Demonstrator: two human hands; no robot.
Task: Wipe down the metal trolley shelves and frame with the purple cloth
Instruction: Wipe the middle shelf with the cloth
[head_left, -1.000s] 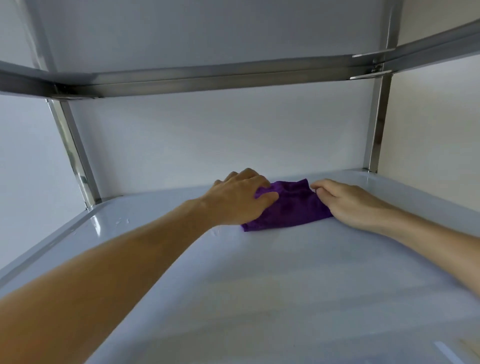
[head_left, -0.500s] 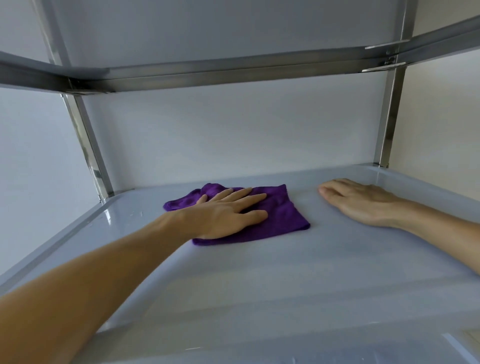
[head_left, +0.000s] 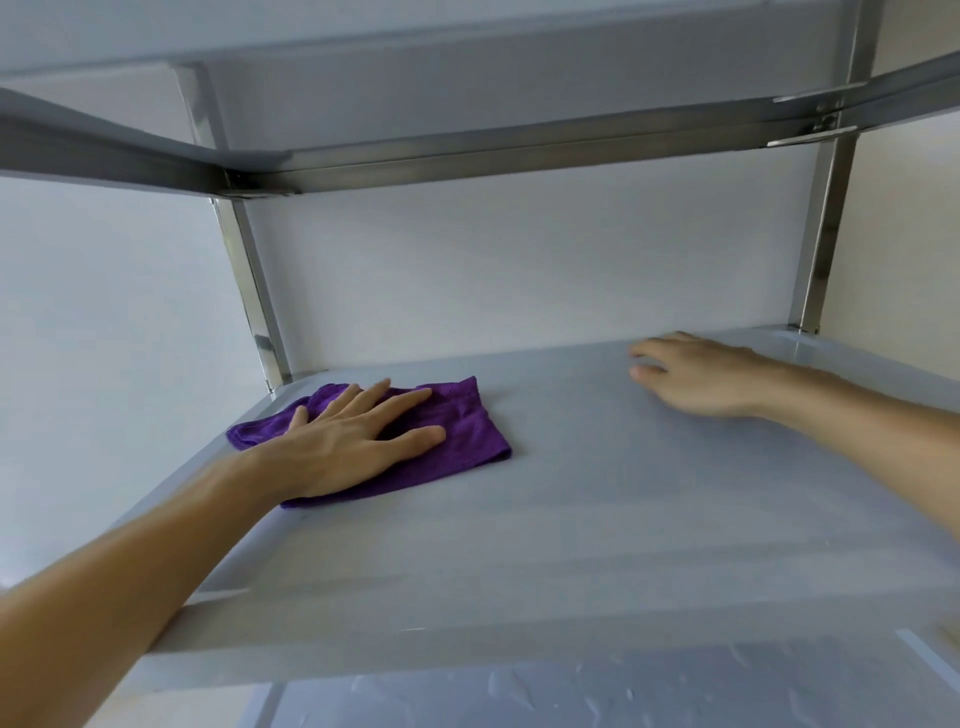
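The purple cloth (head_left: 467, 431) lies flat at the far left of the trolley's middle shelf (head_left: 597, 509), a pale grey metal surface. My left hand (head_left: 353, 441) presses on the cloth with its fingers spread and straight. My right hand (head_left: 696, 371) rests palm down on the bare shelf near the far right corner, apart from the cloth, holding nothing. The upper shelf's metal rail (head_left: 519, 156) crosses overhead.
Shiny upright posts stand at the back left corner (head_left: 254, 291) and the back right corner (head_left: 823, 228). A white wall lies behind the trolley. Part of a lower shelf (head_left: 571, 691) with water drops shows below the front edge.
My left hand has slid the cloth leftwards along the shelf toward the back left post, flattening it. My right hand let go of the cloth's edge and stayed at the right.
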